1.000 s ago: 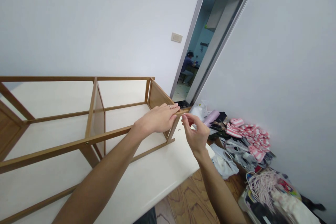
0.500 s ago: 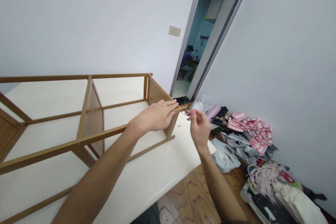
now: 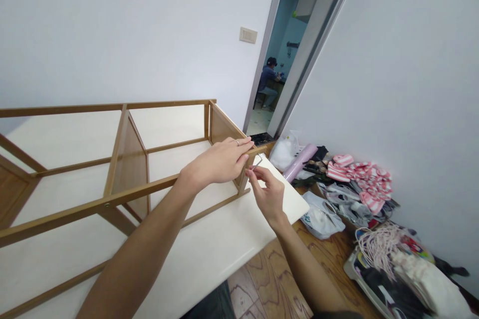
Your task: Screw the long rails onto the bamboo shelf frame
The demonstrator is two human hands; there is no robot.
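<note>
While beside the shelf frame (image 3: 130, 172), clothes (image 3: 359, 174)

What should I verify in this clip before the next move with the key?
Right hand grip on the L-shaped hex key: ok, pinched in the fingertips.
Left hand on the wooden shelf frame: ok, resting on its end.
Frame on the white board: ok, resting on it.
Key tip seated in a bolt: cannot tell, too small to see.
Bolt head tightness: cannot tell.
</note>
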